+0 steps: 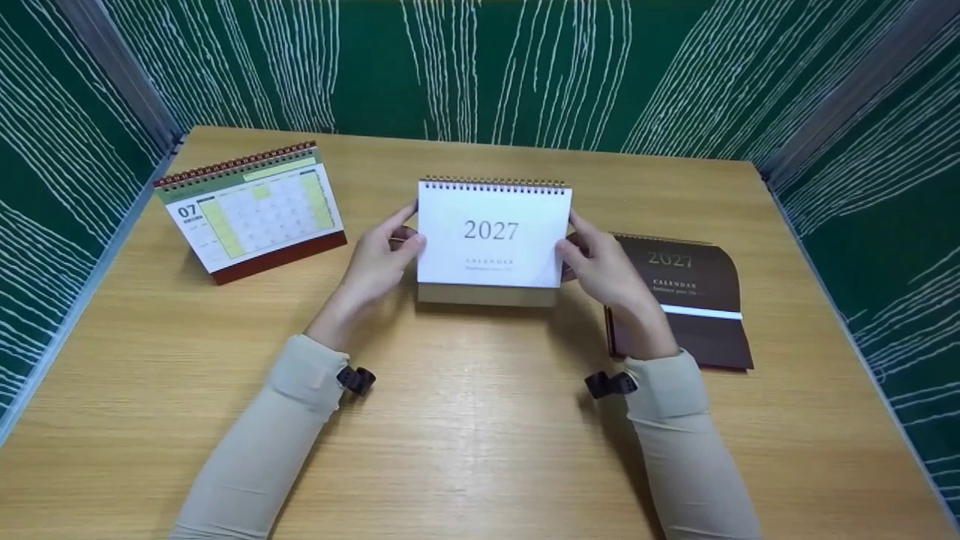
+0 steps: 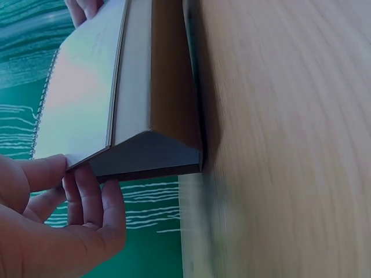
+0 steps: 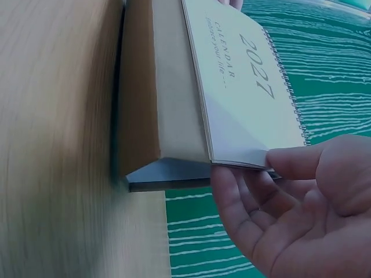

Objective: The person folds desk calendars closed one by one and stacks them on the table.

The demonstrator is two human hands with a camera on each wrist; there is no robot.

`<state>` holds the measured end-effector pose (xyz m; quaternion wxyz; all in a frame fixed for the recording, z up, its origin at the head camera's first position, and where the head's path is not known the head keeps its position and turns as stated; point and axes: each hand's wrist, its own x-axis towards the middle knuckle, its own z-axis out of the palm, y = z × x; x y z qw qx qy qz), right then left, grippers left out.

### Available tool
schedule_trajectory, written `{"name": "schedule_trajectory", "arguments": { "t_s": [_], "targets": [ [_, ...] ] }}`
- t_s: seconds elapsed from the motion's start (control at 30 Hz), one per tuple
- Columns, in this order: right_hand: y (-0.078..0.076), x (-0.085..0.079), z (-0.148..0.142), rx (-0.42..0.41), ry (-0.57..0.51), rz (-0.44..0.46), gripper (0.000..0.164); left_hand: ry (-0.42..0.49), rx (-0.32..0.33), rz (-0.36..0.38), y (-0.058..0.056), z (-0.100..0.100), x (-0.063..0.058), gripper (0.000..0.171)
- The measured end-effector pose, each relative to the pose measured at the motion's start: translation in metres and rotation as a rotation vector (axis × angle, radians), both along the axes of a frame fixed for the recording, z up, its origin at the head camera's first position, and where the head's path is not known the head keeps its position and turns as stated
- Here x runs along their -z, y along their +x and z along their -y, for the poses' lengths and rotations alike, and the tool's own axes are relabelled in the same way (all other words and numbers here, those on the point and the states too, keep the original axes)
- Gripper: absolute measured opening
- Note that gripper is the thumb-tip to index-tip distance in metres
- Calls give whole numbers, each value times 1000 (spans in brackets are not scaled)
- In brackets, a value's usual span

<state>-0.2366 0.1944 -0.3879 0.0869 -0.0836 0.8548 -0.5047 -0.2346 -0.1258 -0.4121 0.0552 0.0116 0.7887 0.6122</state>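
Note:
A white 2027 desk calendar (image 1: pixel 491 232) with a spiral binding along its top stands on its beige folded base (image 1: pixel 487 295) at the middle of the table. My left hand (image 1: pixel 384 255) holds its left side edge, thumb on the front page and fingers behind. On the opposite edge my right hand (image 1: pixel 598 262) grips in the same way, thumb over the front. Both wrist views show the pages pinched at the side and the hollow end of the base below, the left hand (image 2: pixel 69 214) and right hand (image 3: pixel 301 197) close to the cover.
At the left stands another desk calendar (image 1: pixel 270 214) showing month 07, with a red base. A dark brown 2027 calendar (image 1: pixel 701 337) with a white band lies at the right, partly under the right forearm. Green white-streaked panels (image 1: pixel 525 75) border the wooden table (image 1: pixel 465 435).

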Motion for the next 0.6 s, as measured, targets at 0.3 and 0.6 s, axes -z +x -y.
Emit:
{"name": "schedule_trajectory", "arguments": {
  "t_s": [0.3,0.6],
  "targets": [
    [1,-1,-17,8,49,5,59,15,24,6,-7,-23,-4,57],
    [1,-3,-23,7,53,30,57,5,34,75,-8,-29,-10,59]
  ]
}}
